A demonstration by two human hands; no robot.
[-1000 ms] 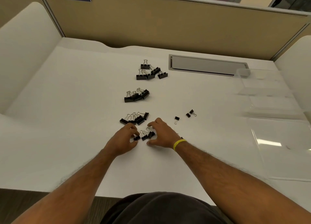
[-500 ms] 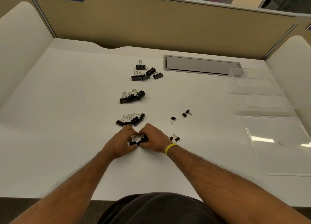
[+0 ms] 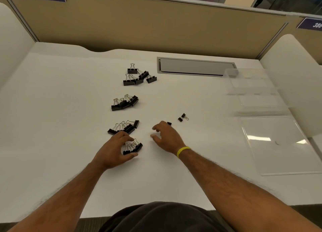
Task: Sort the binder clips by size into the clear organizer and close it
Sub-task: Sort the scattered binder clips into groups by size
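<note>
Black binder clips lie in piles down the middle of the white desk: the largest pile farthest, a medium pile, a smaller pile, and the nearest small pile. My left hand curls around that nearest pile, fingers touching it. My right hand hovers to the right with fingers spread and empty, partly hiding one loose small clip. Another loose small clip lies beyond it. The clear organizer sits open at the right, its lid lying flat toward me.
A grey cable hatch is set into the desk at the back. Tan partition walls close off the rear, and white curved side panels stand on both sides. The desk's front edge is just before my torso.
My hands had been pressed together gathering the nearest small clips. My right hand has since lifted off and moved right toward the loose clips, while the left stays at the pile.
</note>
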